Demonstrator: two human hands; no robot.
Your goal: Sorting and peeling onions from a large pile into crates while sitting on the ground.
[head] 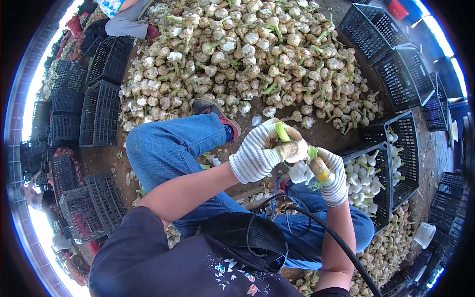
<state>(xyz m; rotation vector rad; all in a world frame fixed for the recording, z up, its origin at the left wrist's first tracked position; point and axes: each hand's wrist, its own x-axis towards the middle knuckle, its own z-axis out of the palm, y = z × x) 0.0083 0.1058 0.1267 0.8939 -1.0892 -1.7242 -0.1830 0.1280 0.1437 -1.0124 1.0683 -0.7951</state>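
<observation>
Both hands wear striped knit gloves with brown-stained fingertips. My left hand (259,152) grips a garlic bulb (299,152), whose white side shows past the thumb; a cut green stem (282,132) sticks up between the fingers. Close beside it, my right hand (331,180) pinches a short green garlic stalk (312,152). Yellow tape wraps a finger of this glove. White garlic pieces or skins (298,172) hang between the hands; whether they join the bulb or the stalk, I cannot tell. A large heap of unpeeled garlic (237,55) lies on the ground ahead.
At my right stands a black plastic crate (386,185) with clean white garlic bulbs (362,178). More black crates (399,78) stand beyond it and along the left (98,115). A black cable (334,226) crosses my lap. Another person's leg (126,26) is at the upper left.
</observation>
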